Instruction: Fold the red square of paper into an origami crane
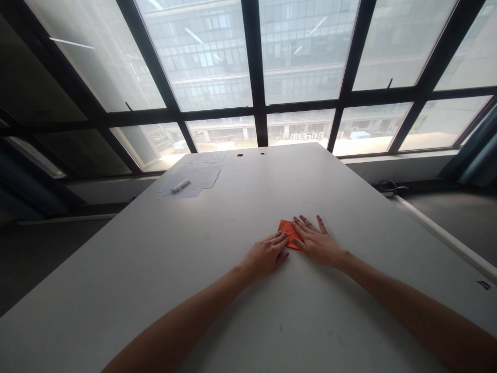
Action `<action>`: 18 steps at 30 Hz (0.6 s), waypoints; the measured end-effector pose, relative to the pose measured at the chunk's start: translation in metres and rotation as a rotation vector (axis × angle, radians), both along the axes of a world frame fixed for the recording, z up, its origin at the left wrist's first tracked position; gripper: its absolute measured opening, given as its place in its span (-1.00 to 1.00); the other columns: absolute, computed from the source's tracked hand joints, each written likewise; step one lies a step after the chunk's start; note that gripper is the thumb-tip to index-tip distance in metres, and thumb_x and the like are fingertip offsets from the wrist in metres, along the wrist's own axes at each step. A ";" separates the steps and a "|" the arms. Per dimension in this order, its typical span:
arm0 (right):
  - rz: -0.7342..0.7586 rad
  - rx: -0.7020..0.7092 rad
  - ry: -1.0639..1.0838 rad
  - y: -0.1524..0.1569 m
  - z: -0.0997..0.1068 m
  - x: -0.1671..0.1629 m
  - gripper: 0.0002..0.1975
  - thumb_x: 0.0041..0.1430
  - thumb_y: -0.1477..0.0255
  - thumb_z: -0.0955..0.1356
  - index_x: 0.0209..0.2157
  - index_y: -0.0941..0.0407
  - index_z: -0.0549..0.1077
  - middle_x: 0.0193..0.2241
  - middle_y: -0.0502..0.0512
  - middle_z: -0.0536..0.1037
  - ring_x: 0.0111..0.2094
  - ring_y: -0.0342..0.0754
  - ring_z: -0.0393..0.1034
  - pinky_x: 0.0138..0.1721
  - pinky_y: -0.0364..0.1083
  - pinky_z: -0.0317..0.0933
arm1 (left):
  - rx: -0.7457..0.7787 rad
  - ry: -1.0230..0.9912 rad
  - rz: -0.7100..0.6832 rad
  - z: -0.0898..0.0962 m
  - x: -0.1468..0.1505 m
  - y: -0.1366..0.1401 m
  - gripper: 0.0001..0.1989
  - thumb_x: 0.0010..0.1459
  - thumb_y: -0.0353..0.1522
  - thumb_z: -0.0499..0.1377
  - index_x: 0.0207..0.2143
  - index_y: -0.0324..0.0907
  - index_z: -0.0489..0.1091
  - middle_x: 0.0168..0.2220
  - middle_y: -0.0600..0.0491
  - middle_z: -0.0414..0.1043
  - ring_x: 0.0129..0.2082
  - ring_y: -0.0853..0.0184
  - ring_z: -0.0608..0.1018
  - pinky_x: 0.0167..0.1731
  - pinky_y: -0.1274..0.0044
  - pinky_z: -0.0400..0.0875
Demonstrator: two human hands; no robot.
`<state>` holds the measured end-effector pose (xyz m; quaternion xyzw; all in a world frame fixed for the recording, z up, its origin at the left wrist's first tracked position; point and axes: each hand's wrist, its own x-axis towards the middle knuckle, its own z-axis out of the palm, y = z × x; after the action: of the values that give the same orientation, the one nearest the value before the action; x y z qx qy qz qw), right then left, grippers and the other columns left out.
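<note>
Left hand (266,256) and right hand (316,244) on 1 orange sheet (292,235), white table (186,254) beneath, windows (303,52) beyond

A broad, pale, smooth surface (174,243) is seen stretching away toward its far edge, narrowed by the view; near that edge two small round holes (239,155) are cut side by side, the left one dark; toward the far left corner, overlapping printed sheets (209,178) are spread flat; near the middle, an angular orange piece (287,228) is laid, partly covered; small faint marks (280,327) are scattered across the near part; by the right edge, a small dark patch (483,285) is shown.
</note>
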<state>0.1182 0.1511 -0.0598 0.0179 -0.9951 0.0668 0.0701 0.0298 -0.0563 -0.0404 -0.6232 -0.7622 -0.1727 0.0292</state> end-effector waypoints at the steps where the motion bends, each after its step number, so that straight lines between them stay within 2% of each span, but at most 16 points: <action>1: -0.022 0.006 -0.001 0.000 -0.001 0.000 -0.33 0.38 0.06 -0.04 0.36 0.11 0.00 0.36 0.19 0.01 0.39 0.10 -0.25 0.29 0.30 -0.65 | -0.004 0.001 0.002 0.000 0.000 0.000 -0.61 0.33 -0.31 0.01 0.17 -0.18 0.28 0.20 -0.07 0.32 0.26 0.23 0.29 0.25 0.36 0.22; 4: -0.126 0.020 -0.002 0.001 -0.002 -0.002 -0.29 0.37 0.05 -0.03 0.35 0.21 0.04 0.35 0.29 0.03 0.38 0.15 -0.23 0.27 0.32 -0.69 | -0.008 0.002 0.006 0.001 0.000 -0.001 -0.60 0.33 -0.30 0.00 0.18 -0.19 0.27 0.21 -0.07 0.32 0.27 0.24 0.29 0.25 0.36 0.23; 7: -0.269 0.008 0.072 0.000 0.000 -0.004 -0.27 0.38 0.08 -0.05 0.36 0.29 -0.03 0.34 0.39 -0.01 0.38 0.19 -0.23 0.27 0.35 -0.65 | -0.002 0.003 0.008 0.000 0.000 0.000 -0.59 0.32 -0.30 0.00 0.18 -0.19 0.27 0.21 -0.09 0.31 0.26 0.23 0.30 0.25 0.35 0.23; 9: -0.201 0.006 0.122 -0.004 0.002 -0.004 -0.31 0.39 0.12 -0.07 0.37 0.27 -0.11 0.36 0.34 -0.07 0.39 0.12 -0.28 0.29 0.31 -0.60 | 0.007 0.000 0.003 0.000 0.001 0.001 -0.60 0.32 -0.31 0.00 0.17 -0.18 0.27 0.21 -0.08 0.32 0.26 0.23 0.30 0.24 0.34 0.24; 12: 0.057 -0.010 0.065 -0.011 0.002 -0.002 -0.33 0.39 0.09 -0.05 0.38 0.17 -0.12 0.37 0.23 -0.04 0.39 0.05 -0.27 0.32 0.25 -0.55 | 0.039 -0.011 -0.011 -0.001 0.001 0.002 -0.60 0.33 -0.33 -0.01 0.19 -0.17 0.25 0.21 -0.06 0.32 0.27 0.25 0.28 0.26 0.35 0.22; 13: 0.103 -0.022 0.032 -0.013 0.001 0.000 -0.33 0.39 0.07 -0.04 0.38 0.13 -0.09 0.36 0.21 -0.01 0.39 0.05 -0.25 0.32 0.26 -0.56 | 0.047 -0.013 -0.013 -0.001 0.001 0.002 -0.59 0.33 -0.33 -0.01 0.20 -0.17 0.24 0.21 -0.06 0.31 0.27 0.25 0.28 0.26 0.35 0.22; 15: 0.113 -0.041 -0.002 -0.014 0.000 0.001 -0.35 0.39 0.06 -0.04 0.37 0.08 -0.04 0.35 0.18 0.03 0.39 0.08 -0.23 0.30 0.29 -0.60 | 0.049 -0.014 -0.006 -0.002 0.001 0.002 -0.59 0.33 -0.32 0.00 0.20 -0.16 0.24 0.22 -0.05 0.30 0.27 0.25 0.28 0.26 0.35 0.21; 18: 0.042 -0.040 0.011 -0.008 -0.002 0.002 -0.36 0.39 0.08 -0.06 0.36 0.08 0.00 0.36 0.18 0.02 0.39 0.09 -0.25 0.29 0.31 -0.64 | 0.018 -0.009 0.006 -0.002 0.000 0.000 -0.60 0.32 -0.32 0.01 0.18 -0.17 0.27 0.22 -0.06 0.31 0.27 0.24 0.29 0.26 0.35 0.21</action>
<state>0.1200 0.1426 -0.0618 0.0376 -0.9926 0.0883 0.0745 0.0300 -0.0558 -0.0422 -0.6199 -0.7626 -0.1822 0.0316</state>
